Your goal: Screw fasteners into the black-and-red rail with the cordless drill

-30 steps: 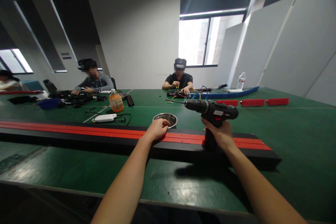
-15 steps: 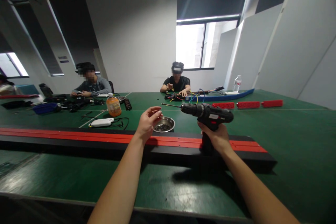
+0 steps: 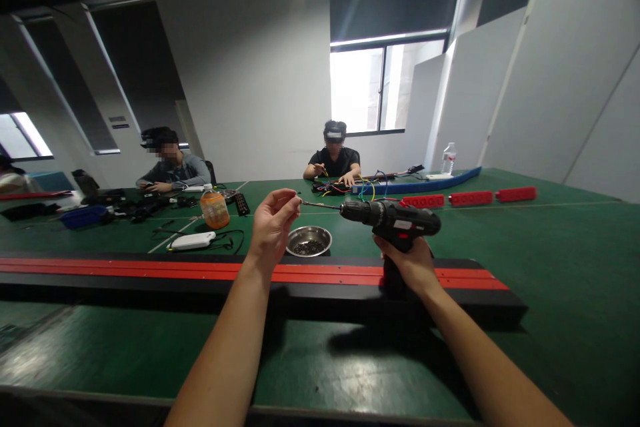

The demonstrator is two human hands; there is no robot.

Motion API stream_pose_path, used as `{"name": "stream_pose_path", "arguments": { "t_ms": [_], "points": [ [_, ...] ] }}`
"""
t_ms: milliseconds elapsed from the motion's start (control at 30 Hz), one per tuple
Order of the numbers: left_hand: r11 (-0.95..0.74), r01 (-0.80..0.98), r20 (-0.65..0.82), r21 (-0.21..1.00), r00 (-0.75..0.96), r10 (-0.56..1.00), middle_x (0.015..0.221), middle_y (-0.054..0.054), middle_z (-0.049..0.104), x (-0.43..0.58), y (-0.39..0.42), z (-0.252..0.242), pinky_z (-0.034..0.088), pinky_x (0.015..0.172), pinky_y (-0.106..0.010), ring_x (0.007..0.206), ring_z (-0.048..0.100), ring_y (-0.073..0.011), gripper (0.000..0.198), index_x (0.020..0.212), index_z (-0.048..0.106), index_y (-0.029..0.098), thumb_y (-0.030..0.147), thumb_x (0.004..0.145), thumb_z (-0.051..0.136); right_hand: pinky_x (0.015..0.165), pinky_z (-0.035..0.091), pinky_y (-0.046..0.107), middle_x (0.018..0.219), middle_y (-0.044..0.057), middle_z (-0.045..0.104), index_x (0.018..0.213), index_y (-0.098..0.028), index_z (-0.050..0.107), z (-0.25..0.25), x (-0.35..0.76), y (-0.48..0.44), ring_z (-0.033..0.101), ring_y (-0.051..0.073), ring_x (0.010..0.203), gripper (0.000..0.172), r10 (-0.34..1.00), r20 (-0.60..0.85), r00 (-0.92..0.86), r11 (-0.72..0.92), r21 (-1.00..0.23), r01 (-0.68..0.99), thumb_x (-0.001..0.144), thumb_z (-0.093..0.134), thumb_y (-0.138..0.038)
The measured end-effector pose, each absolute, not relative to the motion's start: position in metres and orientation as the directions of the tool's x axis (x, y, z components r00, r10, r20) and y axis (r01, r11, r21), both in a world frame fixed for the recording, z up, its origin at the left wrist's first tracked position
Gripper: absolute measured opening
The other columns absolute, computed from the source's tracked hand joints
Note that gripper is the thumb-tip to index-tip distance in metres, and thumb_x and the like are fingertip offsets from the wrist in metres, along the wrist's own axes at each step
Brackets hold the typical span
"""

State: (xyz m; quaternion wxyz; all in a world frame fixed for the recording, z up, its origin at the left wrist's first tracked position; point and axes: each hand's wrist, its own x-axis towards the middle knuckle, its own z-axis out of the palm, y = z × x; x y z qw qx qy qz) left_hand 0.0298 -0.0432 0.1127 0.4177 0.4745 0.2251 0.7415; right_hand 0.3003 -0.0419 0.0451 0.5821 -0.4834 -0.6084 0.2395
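My right hand (image 3: 413, 263) is wrapped around the grip of a black cordless drill (image 3: 400, 219), which points left. A long thin driver bit (image 3: 323, 205) sticks out of its chuck. At the bit's tip, my left hand (image 3: 273, 227) is closed in a pinch; what sits between the fingertips is too small to make out. Just below the bit stands a metal bowl (image 3: 327, 240) with small dark pieces in it, probably screws. Beneath both hands lies a long black beam with a red strip (image 3: 320, 273) along its top.
On the green table (image 3: 565, 267) are an orange drink bottle (image 3: 215, 209), a white power bank (image 3: 193, 241) with a cable, and several red blocks (image 3: 470, 198). Across the table, a person (image 3: 334, 157) works at wires beside a blue beam (image 3: 425, 184). Another person (image 3: 173, 167) sits further left.
My left hand has moved slightly left and up, and its fingers have closed into a pinch at the bit's tip. The drill stays nearly in place.
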Motion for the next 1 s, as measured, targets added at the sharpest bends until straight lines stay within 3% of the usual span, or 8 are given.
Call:
{"name": "stream_pose_path", "arguments": {
  "t_ms": [333,667,800,1000],
  "points": [
    [-0.618,-0.255,0.589,0.744,-0.188,0.786,0.08,0.001,0.068,0.028,-0.052,0.121,0.051,0.066,-0.021,0.069,0.063,-0.0085,0.03,0.088,0.07,0.019,0.025,0.065,0.088,0.065,0.052,0.037,0.06,0.005,0.07,0.063,-0.021,0.07,0.045,0.3,-0.042,0.067,0.026,0.06,0.038,0.858,0.498,0.124,0.45,-0.846,0.286,0.069,0.078,-0.058],
    [-0.733,-0.009,0.713,0.68,-0.226,0.664,0.086,-0.003,0.073,0.029,-0.054,0.119,0.055,0.075,-0.025,0.08,0.068,-0.0133,0.025,0.09,0.073,0.017,0.028,0.071,0.085,0.067,0.051,0.036,0.062,0.004,0.071,0.066,-0.021,0.071,0.046,0.299,-0.043,0.067,0.026,0.064,0.036,0.855,0.502,0.133,0.45,-0.843,0.294,0.069,0.078,-0.056],
    [-0.682,-0.006,0.666,0.731,-0.214,0.715,0.079,-0.003,0.072,0.029,-0.051,0.117,0.053,0.069,-0.025,0.071,0.064,-0.0124,0.025,0.086,0.075,0.015,0.034,0.072,0.084,0.067,0.051,0.037,0.061,0.005,0.07,0.066,-0.02,0.071,0.046,0.3,-0.043,0.067,0.026,0.063,0.037,0.863,0.49,0.127,0.439,-0.85,0.292,0.069,0.078,-0.057],
    [-0.641,-0.16,0.589,0.751,-0.277,0.759,0.076,-0.001,0.067,0.025,-0.032,0.103,0.049,0.067,-0.022,0.067,0.059,-0.0091,0.028,0.085,0.073,0.016,0.038,0.072,0.084,0.069,0.052,0.038,0.062,0.007,0.072,0.066,-0.018,0.072,0.046,0.3,-0.043,0.069,0.028,0.065,0.04,0.86,0.49,0.14,0.432,-0.847,0.31,0.069,0.078,-0.058]
  ]
}}
